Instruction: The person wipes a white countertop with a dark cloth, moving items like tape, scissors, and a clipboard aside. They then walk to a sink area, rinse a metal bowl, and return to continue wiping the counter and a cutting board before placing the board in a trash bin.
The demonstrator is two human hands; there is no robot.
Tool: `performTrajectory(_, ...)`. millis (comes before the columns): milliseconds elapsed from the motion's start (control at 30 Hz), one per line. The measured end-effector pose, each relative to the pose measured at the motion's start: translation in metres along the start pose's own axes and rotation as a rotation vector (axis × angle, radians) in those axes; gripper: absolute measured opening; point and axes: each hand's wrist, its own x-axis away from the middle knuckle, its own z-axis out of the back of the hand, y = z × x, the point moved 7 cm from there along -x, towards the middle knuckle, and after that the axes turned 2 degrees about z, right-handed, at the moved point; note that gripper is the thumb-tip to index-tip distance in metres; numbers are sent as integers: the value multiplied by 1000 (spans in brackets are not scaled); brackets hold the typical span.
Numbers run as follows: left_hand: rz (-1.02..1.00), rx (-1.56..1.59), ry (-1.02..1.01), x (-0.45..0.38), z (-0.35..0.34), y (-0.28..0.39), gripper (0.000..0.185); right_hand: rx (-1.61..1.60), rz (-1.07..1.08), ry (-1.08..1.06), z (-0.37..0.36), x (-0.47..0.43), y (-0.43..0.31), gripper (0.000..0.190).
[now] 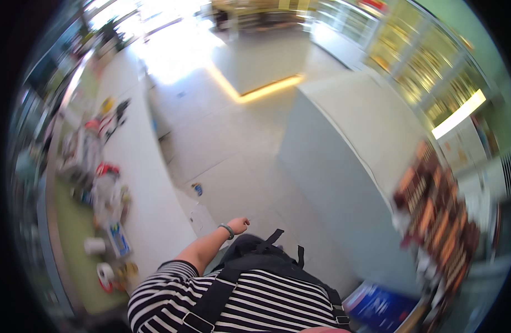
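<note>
My left hand [239, 225] hangs over the floor beside the white counter [155, 208], its fingers curled. A thin tip shows at the fingers, too small to tell whether it is an object. Around the wrist is a grey-green bangle [226, 231]. My right hand is out of view. On the counter to the left lie a blue-and-white packet [120, 239], a white roll [95, 246], rolls of tape [106, 277] and a blurred heap of plastic bags [107, 193].
To the right stands a large white-topped block [355, 104], with stacked brown-and-orange packages [443, 224] at its near end. A blue box [380, 306] is low at the right. A small blue-and-brown item [197, 189] lies on the tiled floor [222, 145]. Lit glass cabinets [418, 54] line the far right.
</note>
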Motion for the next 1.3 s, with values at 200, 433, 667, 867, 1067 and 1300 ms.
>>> performTrajectory(200, 453, 173, 275, 6, 15, -114, 31, -170, 89, 89, -11, -167, -334, 18)
performTrajectory(433, 511, 353, -40, -89, 10, -140, 26, 99, 153, -353, -238, -202, -573, 34)
performTrajectory(667, 446, 431, 550, -201, 277, -111, 31, 392, 311, -618, -433, -232, -750, 37)
performTrajectory(867, 445, 649, 784, -220, 459, -121, 36, 582, 159, -647, -563, -338, -865, 29)
performTrajectory(1067, 902, 902, 876, -207, 409, -185, 25, 801, 85, -940, -777, -378, -988, 27)
performTrajectory(1300, 1200, 1246, 488, -220, 317, -173, 34, 943, 375, -1001, -1095, -210, -1077, 37)
